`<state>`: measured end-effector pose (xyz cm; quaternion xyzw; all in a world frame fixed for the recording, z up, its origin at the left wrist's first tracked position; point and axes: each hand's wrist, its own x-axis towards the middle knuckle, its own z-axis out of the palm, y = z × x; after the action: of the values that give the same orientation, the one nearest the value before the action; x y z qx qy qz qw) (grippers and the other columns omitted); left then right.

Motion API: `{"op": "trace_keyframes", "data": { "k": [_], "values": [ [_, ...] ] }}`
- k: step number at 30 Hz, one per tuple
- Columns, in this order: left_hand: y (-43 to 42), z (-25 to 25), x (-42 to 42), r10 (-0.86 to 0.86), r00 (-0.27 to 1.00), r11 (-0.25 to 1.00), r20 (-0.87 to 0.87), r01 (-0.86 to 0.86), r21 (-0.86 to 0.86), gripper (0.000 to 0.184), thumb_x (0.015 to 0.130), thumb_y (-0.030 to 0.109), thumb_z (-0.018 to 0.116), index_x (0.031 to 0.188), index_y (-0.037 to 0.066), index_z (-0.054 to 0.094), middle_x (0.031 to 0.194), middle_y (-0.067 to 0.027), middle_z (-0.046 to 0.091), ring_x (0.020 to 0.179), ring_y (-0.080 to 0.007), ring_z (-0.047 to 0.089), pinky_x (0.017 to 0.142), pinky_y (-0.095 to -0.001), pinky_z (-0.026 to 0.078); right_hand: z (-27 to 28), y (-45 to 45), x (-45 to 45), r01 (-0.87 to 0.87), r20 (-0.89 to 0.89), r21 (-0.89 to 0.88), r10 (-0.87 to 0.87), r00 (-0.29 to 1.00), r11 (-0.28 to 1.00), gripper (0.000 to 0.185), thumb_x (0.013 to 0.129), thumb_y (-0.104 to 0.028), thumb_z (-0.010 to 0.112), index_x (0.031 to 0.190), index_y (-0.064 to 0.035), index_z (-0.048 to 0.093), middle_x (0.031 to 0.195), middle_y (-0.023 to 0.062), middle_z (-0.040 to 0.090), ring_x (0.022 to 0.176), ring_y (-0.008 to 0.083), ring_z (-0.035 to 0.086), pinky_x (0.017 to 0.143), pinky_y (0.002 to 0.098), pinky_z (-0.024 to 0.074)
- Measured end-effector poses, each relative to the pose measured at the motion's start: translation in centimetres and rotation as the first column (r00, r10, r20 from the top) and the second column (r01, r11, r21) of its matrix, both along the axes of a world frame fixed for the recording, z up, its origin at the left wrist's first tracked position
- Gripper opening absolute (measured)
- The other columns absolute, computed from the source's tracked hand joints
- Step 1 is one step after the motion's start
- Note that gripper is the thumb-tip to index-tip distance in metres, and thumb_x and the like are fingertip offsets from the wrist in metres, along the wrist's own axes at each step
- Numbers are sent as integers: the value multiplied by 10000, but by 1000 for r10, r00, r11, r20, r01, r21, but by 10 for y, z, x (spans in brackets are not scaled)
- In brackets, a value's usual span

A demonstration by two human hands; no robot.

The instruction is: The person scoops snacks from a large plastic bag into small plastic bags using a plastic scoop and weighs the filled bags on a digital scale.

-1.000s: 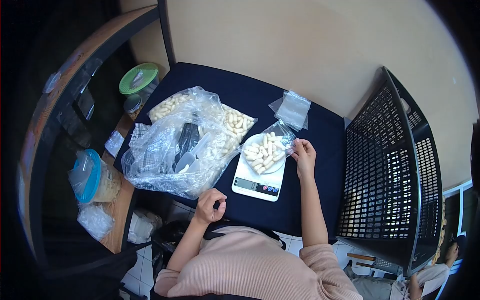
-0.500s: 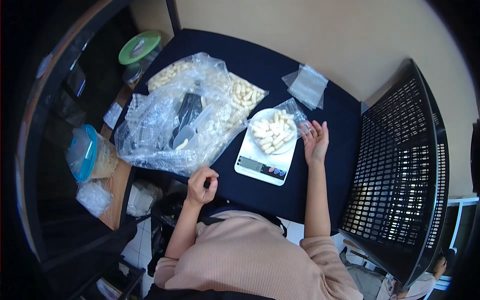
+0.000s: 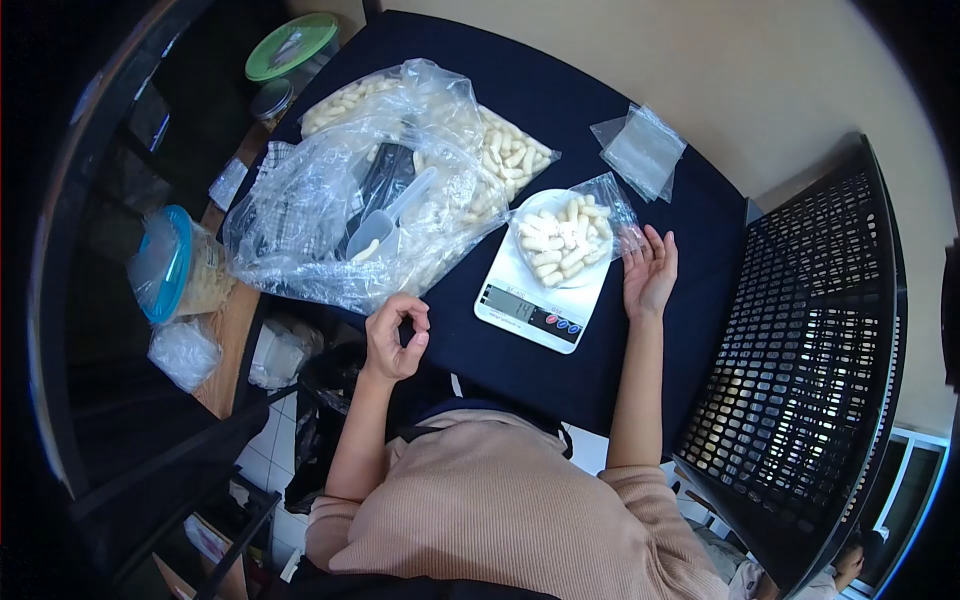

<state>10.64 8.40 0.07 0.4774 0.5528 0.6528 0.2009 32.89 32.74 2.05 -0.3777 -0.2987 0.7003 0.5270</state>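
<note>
A small clear bag of pale, finger-shaped pieces (image 3: 565,240) lies on the round plate of a white digital scale (image 3: 528,318). Beside the bag's loose end, my right hand (image 3: 650,272) is palm up with its fingers apart. My left hand (image 3: 396,338) is curled, fingertips near the thumb, in front of a large open plastic bag (image 3: 290,240); nothing shows in it. Inside that large bag lies a clear scoop (image 3: 385,232) with one piece in it. More pale pieces (image 3: 510,155) fill the bag's far right part.
Flat empty clear bags (image 3: 645,152) lie near the wall. A black perforated crate (image 3: 800,340) stands at the right. Tubs with a green lid (image 3: 290,48) and a blue lid (image 3: 172,262) are on the left shelf. Part of another person (image 3: 850,565) shows at the lower right.
My right hand has let go of the small bag's edge and turned palm up with its fingers opened. The view has shifted, so the table's things appear higher. My left hand stays curled.
</note>
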Motion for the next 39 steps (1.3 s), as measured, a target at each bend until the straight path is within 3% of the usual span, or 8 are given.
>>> {"op": "trace_keyframes", "data": {
  "k": [9,20,25,29,32,39],
  "values": [
    [-2,-2,2,15,998,1000,64,-15,4,257,725,129,567,913,-33,503,702,-73,499,584,-115,481,557,-224,405,2,1,-1,-33,4,1,33,999,999,387,874,-355,478,1016,5,488,963,130,547,918,207,545,849,312,432],
    [2,-5,3,104,993,994,-63,-105,-12,251,776,189,567,889,-27,509,638,-52,497,558,-111,489,536,-228,402,-4,2,1,-78,-1,26,78,997,997,296,884,-232,485,1049,14,485,946,105,547,922,194,543,843,303,432],
    [2,-4,4,129,986,991,-105,-131,-18,236,777,185,554,870,-26,507,634,-50,492,556,-115,487,541,-226,395,-10,5,3,-61,-5,53,61,998,997,279,888,-236,483,1017,11,508,951,124,570,944,222,571,845,295,454],
    [2,-1,5,128,986,990,-106,-133,-38,221,765,171,549,861,-23,507,625,-53,492,557,-119,480,546,-225,390,-4,0,-3,-68,40,63,66,997,996,263,874,-197,509,1037,9,503,939,108,574,877,187,579,763,269,468],
    [2,-2,4,133,984,990,-122,-139,-39,227,765,183,550,857,-21,509,618,-54,492,557,-121,484,544,-228,391,-1,-3,-7,-87,146,109,71,987,990,258,837,-103,554,1049,20,476,858,76,568,735,104,547,653,216,446],
    [3,-3,7,149,980,987,-135,-155,-35,282,795,244,544,855,-26,493,610,-49,472,538,-115,462,527,-222,375,1,-6,-12,-139,264,146,96,960,980,258,795,-80,618,1018,10,527,812,41,593,670,56,505,611,188,400]
  ]
}}
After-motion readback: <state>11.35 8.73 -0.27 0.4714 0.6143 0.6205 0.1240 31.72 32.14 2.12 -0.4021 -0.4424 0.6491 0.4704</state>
